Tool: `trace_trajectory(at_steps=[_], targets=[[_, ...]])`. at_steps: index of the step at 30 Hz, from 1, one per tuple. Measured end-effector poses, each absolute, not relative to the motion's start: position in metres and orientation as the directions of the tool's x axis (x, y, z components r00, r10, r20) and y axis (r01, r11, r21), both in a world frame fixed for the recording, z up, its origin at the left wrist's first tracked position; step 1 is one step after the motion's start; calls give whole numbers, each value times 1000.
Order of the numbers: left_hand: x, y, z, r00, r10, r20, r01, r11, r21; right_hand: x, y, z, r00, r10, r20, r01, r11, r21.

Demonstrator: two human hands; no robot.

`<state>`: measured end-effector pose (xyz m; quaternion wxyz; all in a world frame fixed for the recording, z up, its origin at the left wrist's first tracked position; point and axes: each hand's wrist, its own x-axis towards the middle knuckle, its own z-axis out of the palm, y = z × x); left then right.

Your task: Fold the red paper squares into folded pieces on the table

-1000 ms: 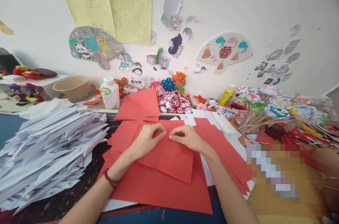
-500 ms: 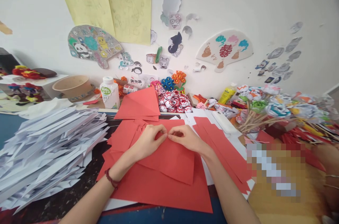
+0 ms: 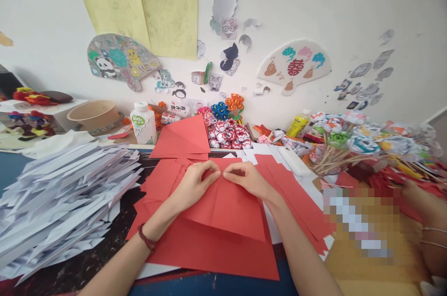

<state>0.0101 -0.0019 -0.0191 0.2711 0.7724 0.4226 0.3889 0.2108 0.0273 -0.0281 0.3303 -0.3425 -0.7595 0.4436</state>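
Note:
A red sheet of paper (image 3: pixel 228 214) with a faint crease running down it is pinched at its far edge by both hands. My left hand (image 3: pixel 195 184), a dark red bracelet at its wrist, has thumb and forefinger closed on the sheet. My right hand (image 3: pixel 247 180) pinches the same edge just to the right, fingertips a small gap apart from the left ones. The sheet's near part hangs over a larger red sheet (image 3: pixel 216 254). More red sheets (image 3: pixel 159 179) lie under and beside my left hand.
A heap of folded white paper strips (image 3: pixel 70 203) spreads at left. Red strips (image 3: pixel 296 203) lie at right on white paper. Behind stand a white bottle (image 3: pixel 144 126), paper flowers (image 3: pixel 230 135) and a yellow bottle (image 3: pixel 298 123). Another person's hand (image 3: pixel 419 200) is at far right.
The red sheet's near right corner has swung right and its crease now shows. My fingertips have moved slightly up and a little apart. The other person's hand has shifted left.

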Motion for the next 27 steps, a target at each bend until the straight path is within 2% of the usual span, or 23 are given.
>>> trace_trajectory(at_steps=[4,8,10,14,18,22,27], targets=[[-3,6,-19,319,889,328,543,-456,706,215,31,-29,-468,843,265,427,478,-768],[-15,18,-29,205,952,228,758,-302,578,216,40,-39,-364,846,390,689,527,-498],[-16,23,-36,141,975,170,837,-209,506,213,45,-48,-343,830,439,761,520,-388],[-10,28,-47,59,986,157,917,-115,381,204,52,-71,-202,840,503,862,397,-316],[-3,28,-53,29,981,194,949,-88,303,198,57,-89,-198,910,363,928,293,-229],[-4,28,-56,42,985,170,950,-92,298,197,61,-95,-203,915,348,958,259,-123],[-7,24,-50,41,981,190,925,-109,363,196,62,-94,-209,918,336,963,253,-94]])
